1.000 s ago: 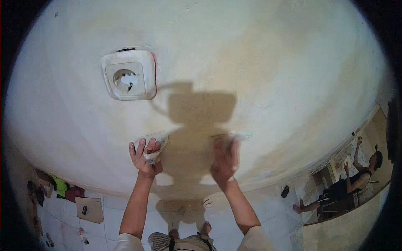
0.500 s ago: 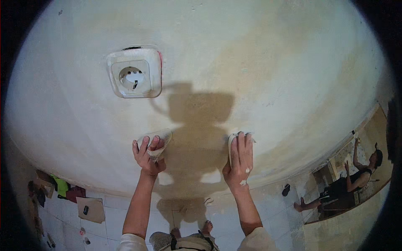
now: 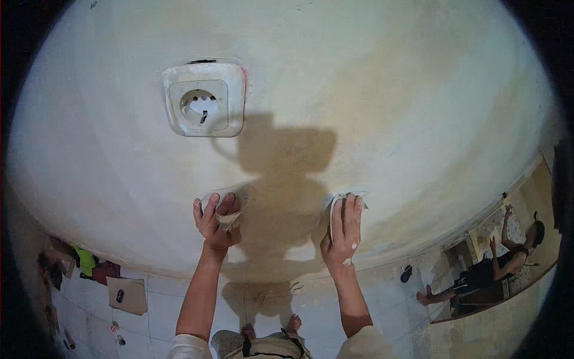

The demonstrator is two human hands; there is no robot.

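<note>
Both hands press against a pale, patchily stained wall (image 3: 406, 119) at about the same height. My left hand (image 3: 216, 224) is closed, its fingers curled around a pale folded sheet (image 3: 228, 219) that looks like sandpaper and lies against the wall. To the right, my right hand (image 3: 345, 230) holds a second pale folded sheet (image 3: 334, 210) flat to the wall, fingers pointing up. White smudges mark that hand's thumb side and wrist. Above my left hand is a white wall socket (image 3: 203, 103) with a dark gap over its frame.
My shadow falls on the wall between my hands. White floor tiles (image 3: 173, 299) lie below. Cardboard (image 3: 128, 296) with a small dark object lies at left, near green and dark red items (image 3: 106, 272). At far right another person (image 3: 496, 263) in dark clothes reaches to a wall.
The view has shifted slightly, so the socket appears farther right. Against the socket, both hands have moved slightly left and down, still holding their sheets to the wall.
</note>
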